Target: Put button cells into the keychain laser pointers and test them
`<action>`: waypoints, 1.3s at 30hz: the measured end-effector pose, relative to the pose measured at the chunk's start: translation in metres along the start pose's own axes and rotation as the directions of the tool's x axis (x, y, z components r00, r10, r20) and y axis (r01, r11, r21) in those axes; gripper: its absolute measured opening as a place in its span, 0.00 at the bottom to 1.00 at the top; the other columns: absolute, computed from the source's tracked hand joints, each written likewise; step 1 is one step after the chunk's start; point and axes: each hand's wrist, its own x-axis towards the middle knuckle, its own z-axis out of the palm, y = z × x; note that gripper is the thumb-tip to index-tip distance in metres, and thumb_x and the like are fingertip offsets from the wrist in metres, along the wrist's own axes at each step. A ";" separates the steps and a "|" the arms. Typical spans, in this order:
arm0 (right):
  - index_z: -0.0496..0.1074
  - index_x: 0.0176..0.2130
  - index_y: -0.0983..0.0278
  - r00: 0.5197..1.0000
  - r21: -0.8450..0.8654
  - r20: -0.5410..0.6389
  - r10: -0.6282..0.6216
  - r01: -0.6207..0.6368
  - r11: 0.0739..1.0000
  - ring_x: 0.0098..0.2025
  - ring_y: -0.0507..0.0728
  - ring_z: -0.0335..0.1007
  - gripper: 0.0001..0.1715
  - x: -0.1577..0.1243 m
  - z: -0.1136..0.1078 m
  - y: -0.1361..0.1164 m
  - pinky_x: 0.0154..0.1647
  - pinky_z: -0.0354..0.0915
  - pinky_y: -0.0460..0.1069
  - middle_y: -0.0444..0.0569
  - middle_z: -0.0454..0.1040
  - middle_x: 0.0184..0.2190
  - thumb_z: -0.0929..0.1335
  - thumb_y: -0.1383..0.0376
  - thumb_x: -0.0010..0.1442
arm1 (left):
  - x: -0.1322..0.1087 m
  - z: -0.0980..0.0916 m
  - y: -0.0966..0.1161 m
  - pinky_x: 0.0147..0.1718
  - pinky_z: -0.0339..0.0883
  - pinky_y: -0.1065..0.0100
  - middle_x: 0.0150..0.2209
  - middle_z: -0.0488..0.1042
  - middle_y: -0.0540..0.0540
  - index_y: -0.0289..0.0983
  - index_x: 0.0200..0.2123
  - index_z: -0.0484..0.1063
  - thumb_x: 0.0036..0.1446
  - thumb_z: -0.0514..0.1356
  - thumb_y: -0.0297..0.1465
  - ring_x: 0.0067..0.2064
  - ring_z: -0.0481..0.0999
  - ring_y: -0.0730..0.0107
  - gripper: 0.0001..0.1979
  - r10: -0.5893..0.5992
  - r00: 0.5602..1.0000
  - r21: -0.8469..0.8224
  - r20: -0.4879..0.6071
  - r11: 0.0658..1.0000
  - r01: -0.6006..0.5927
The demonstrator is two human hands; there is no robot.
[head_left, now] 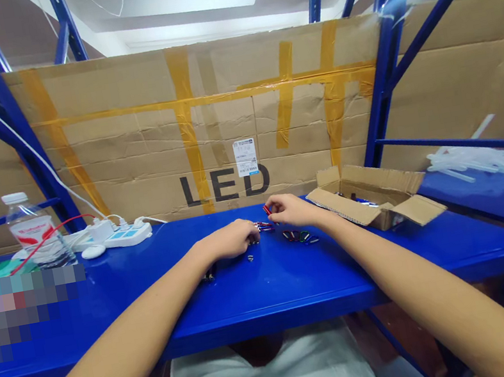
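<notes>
Both my arms reach forward over a blue shelf (269,283). My left hand (234,238) rests on the shelf with its fingers curled, touching a small red and blue piece (265,227) in front of it. My right hand (287,209) pinches a small red part (266,210) between its fingertips. A little heap of small coloured parts (300,236) lies just below my right hand. One tiny metal piece (250,257) lies loose under my left hand.
An open cardboard box (372,193) stands right of my hands. A water bottle (35,230), a white power strip (127,235) and a white mouse (93,251) sit at the left. Taped cardboard marked LED (226,183) lines the back. Clear tubes (491,162) lie at the right.
</notes>
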 end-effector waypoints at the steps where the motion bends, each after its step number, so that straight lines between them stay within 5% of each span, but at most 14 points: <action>1: 0.71 0.39 0.66 1.000 -0.002 0.003 0.001 -0.001 1.000 0.30 0.53 0.68 0.11 0.000 0.000 0.000 0.32 0.61 0.47 0.45 0.74 0.29 0.68 0.67 0.53 | 0.000 0.000 0.000 0.39 0.64 0.68 0.39 0.78 0.42 0.36 0.40 0.78 0.52 0.52 0.18 0.40 0.74 0.64 0.18 0.003 1.000 -0.010 0.004 1.000 -0.003; 6: 0.71 0.39 0.65 1.000 -0.001 0.018 -0.008 0.008 1.000 0.30 0.52 0.68 0.10 0.000 0.001 0.001 0.32 0.62 0.47 0.45 0.74 0.30 0.68 0.66 0.54 | -0.004 -0.009 0.000 0.38 0.64 0.70 0.38 0.79 0.45 0.37 0.38 0.78 0.51 0.53 0.19 0.38 0.75 0.67 0.17 -0.015 0.999 -0.083 0.040 0.996 0.018; 12: 0.70 0.36 0.65 0.998 0.039 0.049 -0.028 0.026 0.999 0.31 0.53 0.69 0.08 -0.001 0.001 -0.001 0.32 0.63 0.47 0.46 0.74 0.30 0.68 0.66 0.52 | -0.010 -0.022 0.006 0.32 0.61 0.71 0.34 0.79 0.46 0.37 0.35 0.77 0.53 0.57 0.28 0.33 0.74 0.68 0.09 -0.167 0.977 -0.052 0.129 0.983 0.175; 24: 0.64 0.37 0.62 0.971 0.214 0.236 0.041 -0.093 0.972 0.18 0.49 0.63 0.10 -0.010 0.003 -0.018 0.16 0.62 0.45 0.41 0.70 0.24 0.68 0.66 0.52 | -0.008 -0.020 0.012 0.26 0.59 0.71 0.30 0.77 0.46 0.36 0.32 0.76 0.50 0.59 0.27 0.28 0.72 0.69 0.07 -0.232 0.954 -0.035 0.188 0.970 0.242; 31: 0.65 0.34 0.62 0.961 0.197 0.276 -0.007 -0.050 0.979 0.20 0.50 0.65 0.09 -0.008 0.009 -0.016 0.17 0.62 0.44 0.41 0.71 0.22 0.68 0.68 0.51 | -0.010 -0.024 0.013 0.27 0.61 0.70 0.29 0.77 0.48 0.37 0.30 0.73 0.47 0.62 0.35 0.29 0.72 0.67 0.08 -0.313 0.908 -0.082 0.278 0.934 0.347; 39: 0.66 0.34 0.62 0.955 0.191 0.296 -0.008 -0.051 0.980 0.20 0.50 0.65 0.08 -0.008 0.010 -0.016 0.18 0.62 0.44 0.40 0.71 0.22 0.67 0.69 0.50 | -0.011 -0.025 0.015 0.27 0.60 0.70 0.28 0.76 0.49 0.37 0.29 0.73 0.47 0.62 0.33 0.28 0.71 0.68 0.06 -0.319 0.900 -0.112 0.296 0.924 0.364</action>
